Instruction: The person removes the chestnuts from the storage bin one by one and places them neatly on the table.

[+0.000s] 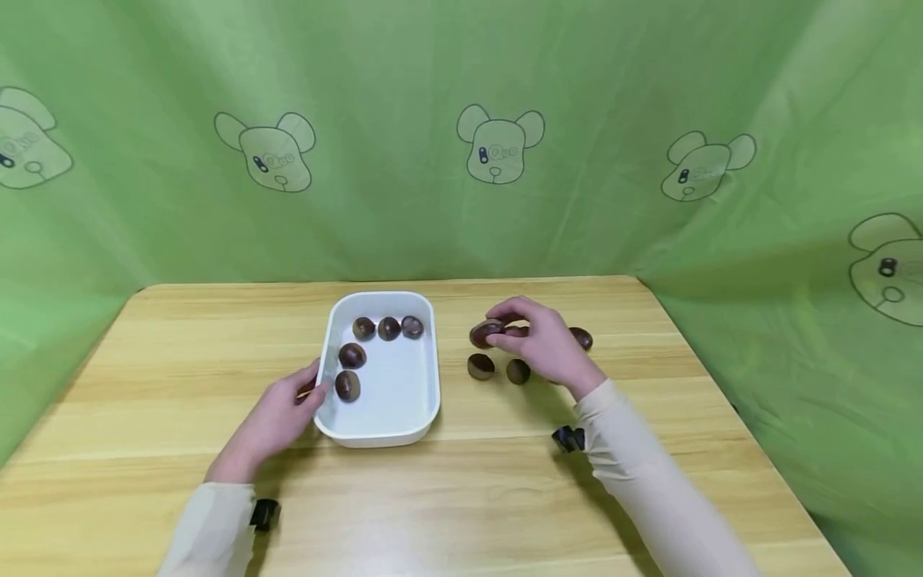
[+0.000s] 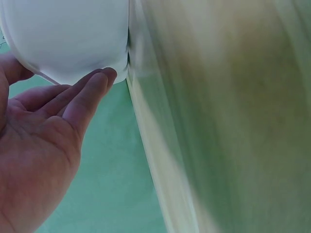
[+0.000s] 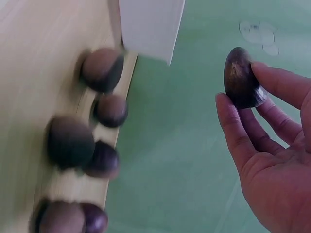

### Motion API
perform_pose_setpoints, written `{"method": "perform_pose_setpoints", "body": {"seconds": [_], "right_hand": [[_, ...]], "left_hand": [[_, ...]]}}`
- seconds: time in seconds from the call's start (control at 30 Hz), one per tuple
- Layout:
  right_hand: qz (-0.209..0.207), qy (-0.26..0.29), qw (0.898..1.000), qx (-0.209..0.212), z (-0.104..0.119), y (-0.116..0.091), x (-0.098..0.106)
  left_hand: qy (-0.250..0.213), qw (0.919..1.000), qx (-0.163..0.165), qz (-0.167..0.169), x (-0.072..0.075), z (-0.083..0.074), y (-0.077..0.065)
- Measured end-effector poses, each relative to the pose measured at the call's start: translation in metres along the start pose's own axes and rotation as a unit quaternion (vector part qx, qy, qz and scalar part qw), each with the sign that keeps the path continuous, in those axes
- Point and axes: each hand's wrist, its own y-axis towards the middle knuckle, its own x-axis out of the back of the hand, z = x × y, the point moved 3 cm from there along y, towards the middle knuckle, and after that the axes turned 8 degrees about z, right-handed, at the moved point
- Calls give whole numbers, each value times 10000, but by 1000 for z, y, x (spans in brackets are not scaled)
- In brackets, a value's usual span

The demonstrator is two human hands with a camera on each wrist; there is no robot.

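In the head view my right hand [image 1: 544, 340] pinches a brown chestnut [image 1: 486, 332] between thumb and fingertips, above the table and right of the tray. The right wrist view shows this chestnut [image 3: 239, 80] lifted free, glossy and dark. My left hand [image 1: 281, 409] holds the white tray [image 1: 378, 438] by its left side, its thumb at the rim and fingers against the outer wall in the left wrist view. Several chestnuts lie inside the tray along its far and left sides, among them one [image 1: 348, 386] nearest my left hand.
Several loose chestnuts lie on the wooden table [image 1: 461, 513] under and around my right hand, including one [image 1: 481, 366] near the tray and another [image 1: 581, 338] farther right. Part of this group is hidden by the hand. A green curtain [image 1: 404, 216] hangs around the table.
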Motion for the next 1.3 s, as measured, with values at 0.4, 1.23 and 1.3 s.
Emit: {"method": "perform_pose_setpoints", "body": {"seconds": [0.4, 1.23, 1.3], "right_hand": [[-320, -563, 9970, -422, -42, -25, 35], [-234, -1067, 9838, -1423, -117, -69, 72], [-205, -1174, 9821, -1461, -120, -71, 71]], "left_hand": [[16, 10000, 71, -25, -1, 3, -2], [51, 9999, 114, -10, 2, 1, -1], [27, 9999, 97, 8, 1, 1, 0]]}}
